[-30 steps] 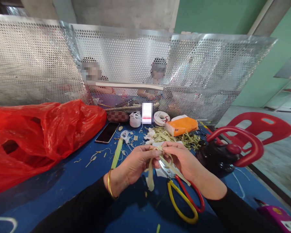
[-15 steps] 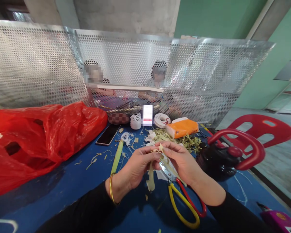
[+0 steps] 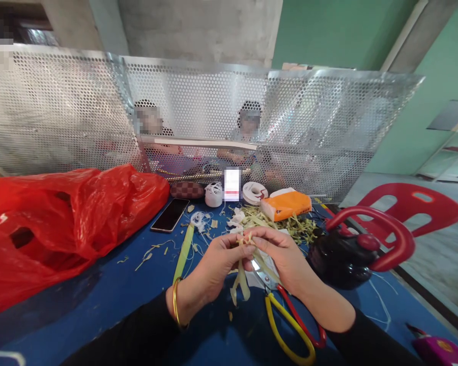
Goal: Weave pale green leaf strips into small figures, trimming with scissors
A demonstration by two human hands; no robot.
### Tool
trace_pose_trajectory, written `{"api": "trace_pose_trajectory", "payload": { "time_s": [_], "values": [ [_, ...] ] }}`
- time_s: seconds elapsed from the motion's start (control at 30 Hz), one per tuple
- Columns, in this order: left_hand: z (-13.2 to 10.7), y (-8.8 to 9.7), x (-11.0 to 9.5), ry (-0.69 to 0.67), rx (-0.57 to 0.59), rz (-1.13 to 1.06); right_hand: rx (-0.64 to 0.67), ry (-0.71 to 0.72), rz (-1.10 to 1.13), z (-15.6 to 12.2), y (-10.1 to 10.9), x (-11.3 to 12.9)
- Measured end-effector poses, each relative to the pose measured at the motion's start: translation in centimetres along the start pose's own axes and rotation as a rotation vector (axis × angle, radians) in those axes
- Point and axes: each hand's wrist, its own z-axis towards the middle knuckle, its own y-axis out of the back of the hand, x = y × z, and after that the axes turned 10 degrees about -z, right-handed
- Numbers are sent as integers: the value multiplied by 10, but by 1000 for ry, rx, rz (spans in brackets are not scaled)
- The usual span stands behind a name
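My left hand (image 3: 222, 262) and my right hand (image 3: 277, 251) meet at the middle of the table. Both are closed, thumbs and fingertips pinching pale green leaf strips (image 3: 242, 284) between them. Loose ends of the strips hang below the left fingers. A small twisted or knotted bit shows at the fingertips; its exact form is too small to tell. Under the hands lie scissors (image 3: 290, 320) with one yellow and one red handle, their blades partly hidden by the fingers. A long green leaf strip (image 3: 183, 251) lies left of my left hand.
A red plastic bag (image 3: 72, 218) covers the left side, beside a phone (image 3: 170, 215). Behind the hands are white string (image 3: 213, 195), a ribbon spool (image 3: 255, 193), an orange tissue pack (image 3: 286, 204) and leaf scraps (image 3: 299, 227). A dark red-handled jug (image 3: 339, 256) stands right. Two people sit behind the perforated metal screen (image 3: 198, 101).
The fingertips have shifted slightly on the leaf strips, and the hanging ends now spread into separate pieces. The camera has tilted a little, so the scene sits lower.
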Motion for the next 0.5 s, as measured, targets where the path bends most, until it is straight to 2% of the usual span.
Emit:
{"api": "trace_pose_trajectory", "payload": {
  "time_s": [0.1, 0.17, 0.23, 0.33, 0.5],
  "values": [
    [1, 0, 0, -41, -29, 31, -145, 67, -206, -1, 3, 3],
    [1, 0, -1, -80, -53, 80, -196, 139, -318, -2, 5, 6],
    [1, 0, -1, -93, -64, 137, -206, 186, -438, -3, 7, 9],
    [1, 0, 0, -74, -50, 189, -206, 162, -555, -3, 8, 11],
    [1, 0, 0, -56, -37, 180, -159, 116, -531, -2, 7, 8]
  ]
}}
